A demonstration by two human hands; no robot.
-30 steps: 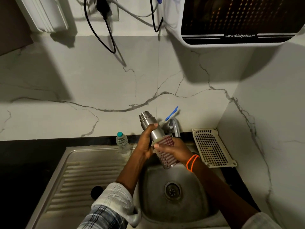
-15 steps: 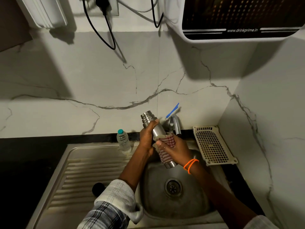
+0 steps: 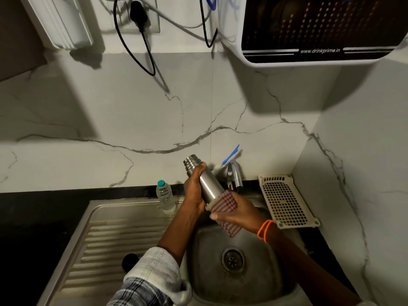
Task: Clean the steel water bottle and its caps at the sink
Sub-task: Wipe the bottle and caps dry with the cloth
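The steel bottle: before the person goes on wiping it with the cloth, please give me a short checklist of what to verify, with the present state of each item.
1. Left hand grips the steel bottle near its neck: ok.
2. Right hand wraps the checked cloth round the bottle's lower end: ok.
3. Bottle is held over the sink basin, tilted: ok.
4. Bottle mouth has no cap on: ok.
5. Tap is running: cannot tell.
6. Plastic bottle stands apart from the left arm: ok.
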